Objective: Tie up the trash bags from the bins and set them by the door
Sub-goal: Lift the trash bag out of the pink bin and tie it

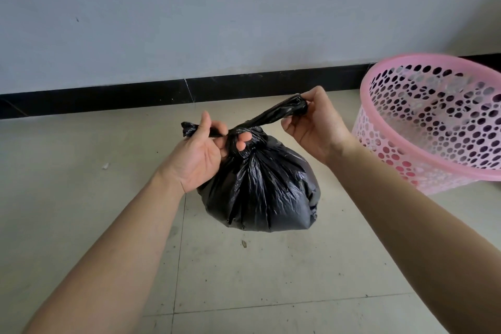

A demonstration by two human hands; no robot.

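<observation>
A full black trash bag (260, 192) is in the middle of the view over the tiled floor; whether its bottom touches the tiles I cannot tell. Its top is twisted into a knot with two tails. My left hand (200, 154) grips the short left tail, with a fingertip pressed into the knot. My right hand (311, 127) pinches the end of the longer right tail and holds it stretched up and to the right.
A pink perforated plastic bin (401, 160) with no bag in it stands at the right, close to the wall. A grey wall with a black baseboard (108, 100) runs across the back. Small bits of debris (244, 244) lie on the beige tiles.
</observation>
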